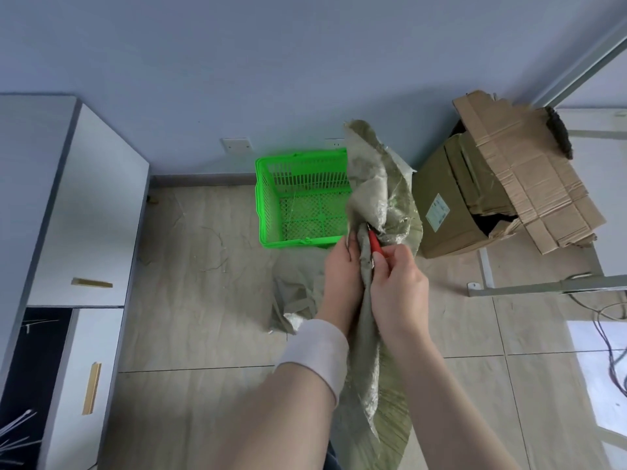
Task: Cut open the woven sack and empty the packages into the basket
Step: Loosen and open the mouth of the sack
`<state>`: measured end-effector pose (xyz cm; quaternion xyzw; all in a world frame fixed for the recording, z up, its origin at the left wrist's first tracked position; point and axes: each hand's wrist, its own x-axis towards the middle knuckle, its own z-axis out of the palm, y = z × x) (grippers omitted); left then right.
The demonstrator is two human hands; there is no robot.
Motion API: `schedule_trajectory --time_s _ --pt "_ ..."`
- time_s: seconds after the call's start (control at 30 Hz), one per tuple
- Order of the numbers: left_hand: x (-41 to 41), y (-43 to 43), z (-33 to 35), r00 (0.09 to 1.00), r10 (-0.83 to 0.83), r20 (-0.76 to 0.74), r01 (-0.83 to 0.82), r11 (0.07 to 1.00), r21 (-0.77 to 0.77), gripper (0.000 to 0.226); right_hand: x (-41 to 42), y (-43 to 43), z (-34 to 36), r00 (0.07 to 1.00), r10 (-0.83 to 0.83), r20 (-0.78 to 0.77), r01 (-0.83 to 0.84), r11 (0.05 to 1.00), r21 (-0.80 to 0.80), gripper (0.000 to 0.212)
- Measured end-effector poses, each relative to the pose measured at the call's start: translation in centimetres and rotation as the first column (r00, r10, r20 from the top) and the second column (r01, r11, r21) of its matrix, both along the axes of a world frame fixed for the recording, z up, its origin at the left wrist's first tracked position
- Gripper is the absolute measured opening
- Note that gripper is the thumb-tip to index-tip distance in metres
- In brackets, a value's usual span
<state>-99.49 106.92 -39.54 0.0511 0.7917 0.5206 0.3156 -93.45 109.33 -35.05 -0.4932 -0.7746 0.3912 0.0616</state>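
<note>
A grey-green woven sack hangs bunched in front of me, its upper part rising over the right side of the green plastic basket on the floor. My left hand grips the gathered sack fabric from the left. My right hand holds a red-handled cutter whose tip sits against the bunched fabric just above my fingers. The basket's visible part holds nothing. A white band wraps my left wrist. No packages are in view.
A second piece of grey-green sack lies crumpled on the tiled floor below the basket. A torn cardboard box stands to the right. A white cabinet lines the left. A metal frame and cables lie at the right.
</note>
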Motion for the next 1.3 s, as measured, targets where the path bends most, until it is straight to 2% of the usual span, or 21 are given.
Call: schedule_trajectory --time_s 0.17,0.33,0.5,0.57,0.63,0.73,0.83,0.9,1.03,1.13,1.3 --pt "-1.3 0.3 -0.7 0.999 0.036 0.032 -0.034 0.998 -0.048 0.043 0.4 0.2 0.0 1.000 0.018 -0.022 -0.018 0.999 0.027 0.018" --pt "0.7 -0.3 -0.5 0.998 -0.047 0.051 0.049 0.998 -0.041 0.034 -0.2 2.3 0.5 0.997 -0.053 -0.061 0.054 0.999 0.010 0.017" --pt "-1.4 0.9 -0.1 0.995 0.085 0.057 -0.083 0.996 -0.029 0.034 1.4 1.4 1.5 0.989 0.143 -0.027 -0.145 0.985 -0.095 0.015" --pt "-1.8 1.3 0.8 0.994 0.082 0.069 -0.082 0.997 0.004 0.039 2.6 0.8 1.3 0.987 0.153 0.039 -0.149 0.985 -0.086 0.014" --pt "-1.6 0.9 0.9 0.997 0.068 0.039 -0.069 0.997 0.023 0.039 3.8 1.0 1.3 0.995 0.078 0.053 -0.073 0.993 -0.091 0.014" --pt "-1.5 -0.6 1.0 0.997 0.061 0.040 -0.063 0.998 0.031 0.041 5.1 2.1 1.3 0.989 -0.141 -0.036 0.135 0.982 -0.129 0.030" --pt "-1.8 -1.9 1.1 0.996 0.076 0.037 -0.076 0.997 0.004 0.041 5.3 3.4 1.0 0.953 -0.290 -0.085 0.271 0.944 -0.188 0.034" --pt "-1.7 -2.4 1.5 0.997 0.080 0.013 -0.080 0.997 0.008 0.034 4.2 3.8 0.6 0.934 -0.337 -0.118 0.282 0.898 -0.338 0.029" --pt "-1.1 -3.1 2.9 0.994 0.110 0.000 -0.109 0.991 0.074 0.026 1.6 3.2 0.0 0.961 -0.267 -0.077 0.175 0.795 -0.581 0.028" --pt "-1.0 -4.0 3.4 0.985 0.141 0.098 -0.150 0.985 0.089 0.012 0.8 2.4 -0.1 0.952 -0.286 -0.108 0.177 0.804 -0.568 0.025" --pt "-1.6 -5.4 3.6 0.981 0.188 0.055 -0.192 0.980 0.061 0.028 1.2 2.6 0.3 0.883 -0.442 -0.159 0.280 0.767 -0.577 0.014"
